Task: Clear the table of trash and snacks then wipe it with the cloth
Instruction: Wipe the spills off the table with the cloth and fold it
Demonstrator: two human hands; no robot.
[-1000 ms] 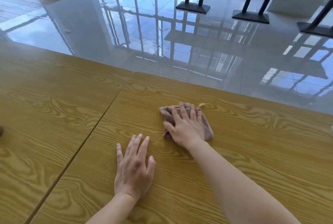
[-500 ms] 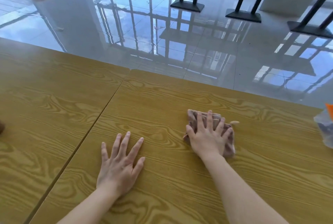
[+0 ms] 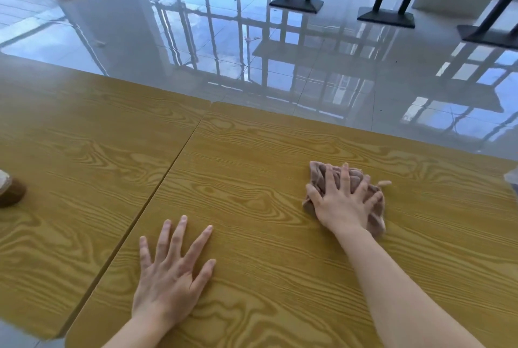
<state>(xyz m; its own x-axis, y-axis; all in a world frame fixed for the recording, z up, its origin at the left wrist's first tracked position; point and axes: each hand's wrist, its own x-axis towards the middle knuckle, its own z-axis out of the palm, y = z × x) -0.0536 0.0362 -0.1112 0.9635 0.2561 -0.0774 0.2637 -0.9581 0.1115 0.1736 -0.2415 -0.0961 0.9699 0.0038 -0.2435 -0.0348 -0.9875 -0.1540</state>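
Observation:
A crumpled pinkish-brown cloth (image 3: 375, 209) lies on the wood-grain table (image 3: 252, 179), right of centre. My right hand (image 3: 342, 202) presses flat on top of it with fingers spread, covering most of it. My left hand (image 3: 173, 272) rests palm-down on the bare tabletop nearer to me, fingers apart, holding nothing. A seam runs between two tabletops just left of my left hand.
A brown round object (image 3: 11, 192) sits at the table's far left edge, partly cut off. A bit of clear plastic (image 3: 511, 178) shows at the right edge. Beyond the table's far edge is glossy tiled floor with black table bases (image 3: 297, 3).
My right hand has slid the cloth to the right across the table. My left hand stays flat on the wood. The bag at the right edge has nearly left the view.

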